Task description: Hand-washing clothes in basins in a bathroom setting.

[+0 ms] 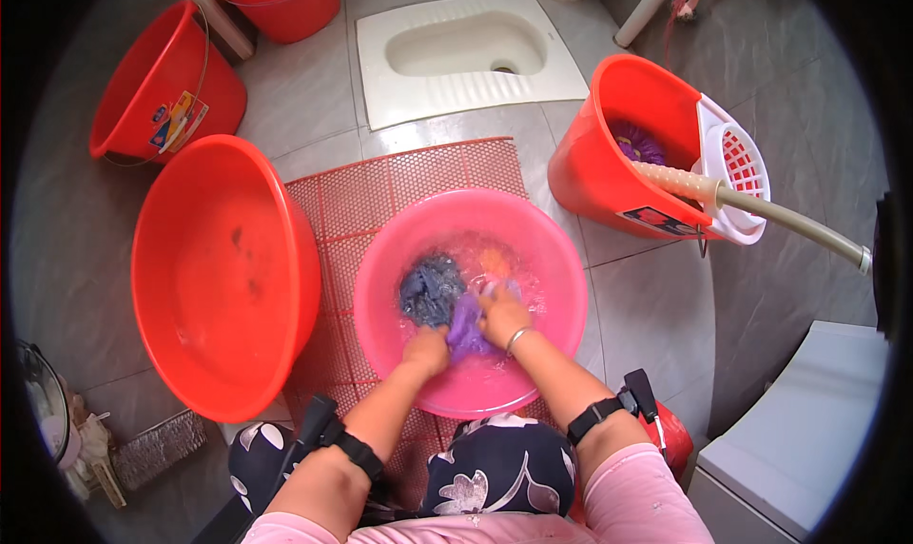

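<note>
A pink plastic basin (471, 212) with water in it stands before me. Both my hands are inside it, on a wet purple cloth (468, 326). My left hand (428, 349) grips the cloth's left side, its fingertips partly hidden. Around the cloth's upper right part my right hand (503, 317) is closed, with a bracelet at the wrist. A bunched dark blue-grey cloth (431, 289) lies in the water just above my left hand. An orange patch (493, 262), perhaps fabric, shows beyond my right hand.
A large red basin (207, 280) is at the left, with red buckets (214, 105) behind it. A red mop bucket (581, 159) holding a purple mop head stands at the right. Under the pink basin lies a red perforated mat (349, 201); a squat toilet (471, 91) is beyond.
</note>
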{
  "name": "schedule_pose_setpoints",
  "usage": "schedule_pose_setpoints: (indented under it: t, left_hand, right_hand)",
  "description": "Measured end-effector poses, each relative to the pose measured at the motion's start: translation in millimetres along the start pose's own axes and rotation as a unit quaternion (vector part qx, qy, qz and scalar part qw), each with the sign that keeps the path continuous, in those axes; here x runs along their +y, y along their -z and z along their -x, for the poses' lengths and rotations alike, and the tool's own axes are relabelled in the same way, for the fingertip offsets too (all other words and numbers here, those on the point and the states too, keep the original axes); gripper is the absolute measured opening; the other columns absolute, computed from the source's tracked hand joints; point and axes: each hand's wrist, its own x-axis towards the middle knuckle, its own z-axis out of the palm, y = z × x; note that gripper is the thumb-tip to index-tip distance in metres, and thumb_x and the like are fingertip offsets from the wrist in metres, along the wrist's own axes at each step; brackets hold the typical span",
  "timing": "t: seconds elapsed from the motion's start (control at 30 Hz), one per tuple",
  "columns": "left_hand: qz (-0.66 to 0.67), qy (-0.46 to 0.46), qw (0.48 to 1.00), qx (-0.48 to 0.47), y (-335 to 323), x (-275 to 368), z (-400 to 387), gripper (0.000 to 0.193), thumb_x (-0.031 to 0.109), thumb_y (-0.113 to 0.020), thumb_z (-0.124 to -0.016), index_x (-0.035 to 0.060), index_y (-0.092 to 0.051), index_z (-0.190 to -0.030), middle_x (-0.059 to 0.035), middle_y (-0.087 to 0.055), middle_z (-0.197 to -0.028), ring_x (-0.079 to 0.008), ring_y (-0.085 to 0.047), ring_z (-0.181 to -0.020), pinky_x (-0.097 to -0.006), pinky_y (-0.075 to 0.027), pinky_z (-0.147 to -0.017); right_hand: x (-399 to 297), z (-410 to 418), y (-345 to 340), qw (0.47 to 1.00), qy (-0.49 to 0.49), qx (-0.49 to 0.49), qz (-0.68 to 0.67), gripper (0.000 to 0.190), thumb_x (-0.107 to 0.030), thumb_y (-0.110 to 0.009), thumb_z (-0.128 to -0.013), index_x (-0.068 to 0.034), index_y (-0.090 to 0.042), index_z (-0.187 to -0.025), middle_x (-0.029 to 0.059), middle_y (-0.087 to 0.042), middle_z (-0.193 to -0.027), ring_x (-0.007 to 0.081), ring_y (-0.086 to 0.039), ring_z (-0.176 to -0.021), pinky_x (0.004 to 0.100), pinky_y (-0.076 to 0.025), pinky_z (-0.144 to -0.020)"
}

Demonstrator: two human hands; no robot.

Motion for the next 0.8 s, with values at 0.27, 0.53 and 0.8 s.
schedule_pose_setpoints:
  t: [0.27, 0.53, 0.8]
  left_hand:
    - [0.178, -0.038, 0.975, 0.129, 4.3, -10.8, -7.1, 0.045, 0.038, -0.057, -0.072, 0.0059, -0.054, -0.104, -0.0209, -0.056, -0.095, -0.0308, -0.055, -0.089, -0.0356, -0.040, -0.079]
    - [0.422, 0.000, 0.866, 0.268, 24.9, -17.8, -8.5, 0.040, 0.026, -0.048, -0.082, -0.0040, -0.046, -0.108, -0.0183, -0.055, -0.098, -0.0253, -0.054, -0.088, -0.0319, -0.041, -0.076]
    - [0.778, 0.034, 0.627, -0.014, 66.2, -5.4, -22.2, 0.055, 0.054, -0.035, -0.081, 0.0063, -0.045, -0.106, -0.0122, -0.051, -0.103, -0.0275, -0.055, -0.083, -0.0392, -0.047, -0.072]
  right_hand:
    - [-15.5, -53.0, 2.3, 0.944, -0.002, 0.289, -0.160, 0.037, -0.025, -0.060, -0.068, -0.002, -0.054, -0.097, 0.0208, -0.056, -0.092, 0.0337, -0.053, -0.087, 0.0375, -0.041, -0.078]
    - [4.6, -52.4, 22.2, 0.884, -0.165, 0.262, -0.349, 0.020, -0.015, -0.064, -0.062, -0.001, -0.053, -0.073, 0.0173, -0.057, -0.072, 0.0309, -0.056, -0.068, 0.0371, -0.044, -0.066]
    - [-72.6, -24.1, 55.6, 0.779, 0.126, -0.071, -0.611, 0.016, -0.009, -0.055, -0.062, -0.005, -0.040, -0.068, 0.0034, -0.044, -0.063, 0.0119, -0.042, -0.058, 0.0280, -0.039, -0.053]
